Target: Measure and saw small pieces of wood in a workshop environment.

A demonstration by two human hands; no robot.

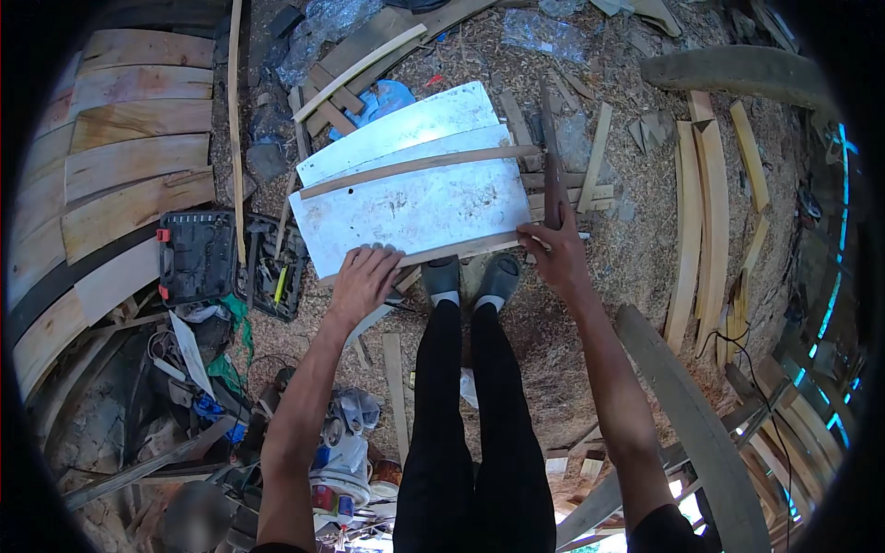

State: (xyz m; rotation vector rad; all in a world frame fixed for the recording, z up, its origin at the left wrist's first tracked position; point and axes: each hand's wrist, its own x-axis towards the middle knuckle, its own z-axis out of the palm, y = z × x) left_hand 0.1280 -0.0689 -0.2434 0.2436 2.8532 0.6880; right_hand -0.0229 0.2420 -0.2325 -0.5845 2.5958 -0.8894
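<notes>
A white, stained board lies in front of my feet, with a second white panel beyond it. Along the board's near edge runs a thin wooden strip. My left hand has its fingers bent over the strip's left part. At the right end, my right hand pinches the strip between thumb and finger. A long, dark, tapering piece, perhaps a saw, stands just beyond that hand; whether the hand touches it I cannot tell. Across the board lies another brown wooden strip.
Wide planks lie in a row at the left, near an open black tool case. Long timber strips lie at the right. A curved plank stands near my right arm. Wood shavings cover the ground around my shoes.
</notes>
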